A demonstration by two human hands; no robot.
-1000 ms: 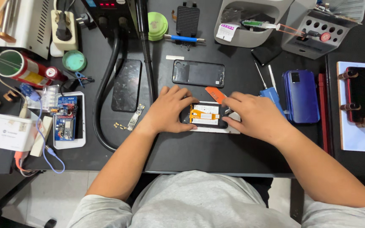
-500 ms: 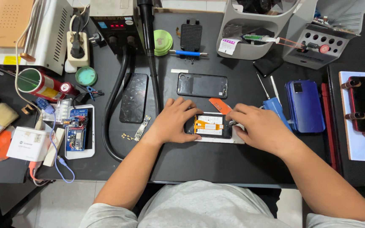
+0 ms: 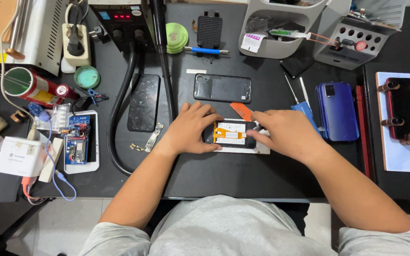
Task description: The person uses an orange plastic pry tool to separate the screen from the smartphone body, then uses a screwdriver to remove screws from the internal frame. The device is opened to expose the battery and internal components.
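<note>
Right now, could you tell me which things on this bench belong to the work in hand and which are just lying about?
In hand:
- left hand
- right hand
- opened phone
- white mat under it

Lying about:
- blue phone
- black back cover
- orange pick
- cracked screen
- red can
- circuit board

We see a white box point(image 3: 19, 156) with a small dark label at the surface's left edge, a red lit display point(image 3: 122, 16) on the black unit up top, and a white-and-pink label point(image 3: 252, 42) on the grey holder.
</note>
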